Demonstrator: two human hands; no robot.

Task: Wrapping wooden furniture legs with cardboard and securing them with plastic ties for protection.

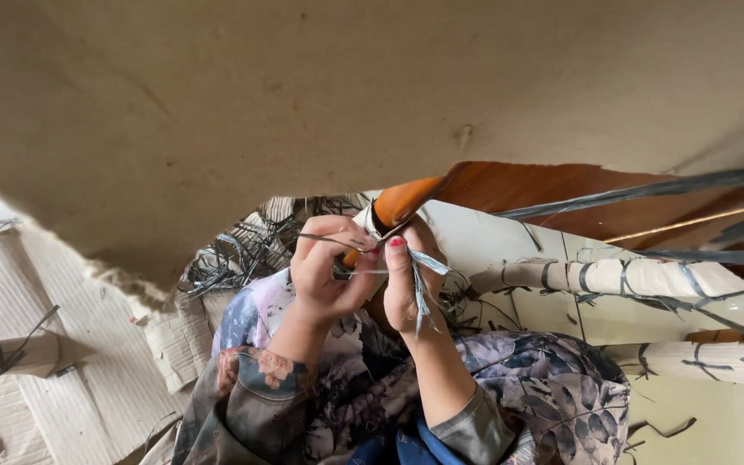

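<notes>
My left hand (327,274) and my right hand (406,284) are raised close together at an orange-brown wooden leg (402,201) whose lower part is wrapped in pale corrugated paper. The fingers of my left hand pinch a thin grey plastic strap (329,239) that runs across to the wrap. A loose end of the grey-white strap (424,284) hangs from the grip of my right hand. Both hands press against the wrapped end of the leg. My sleeves and lap (518,387) are in floral fabric.
A large sheet of brown cardboard (303,95) covers the upper view. Two paper-wrapped legs tied with grey straps (622,277) (699,360) lie at the right over a tiled floor. A heap of cut straps (243,254) and corrugated paper pieces (53,344) lie at the left.
</notes>
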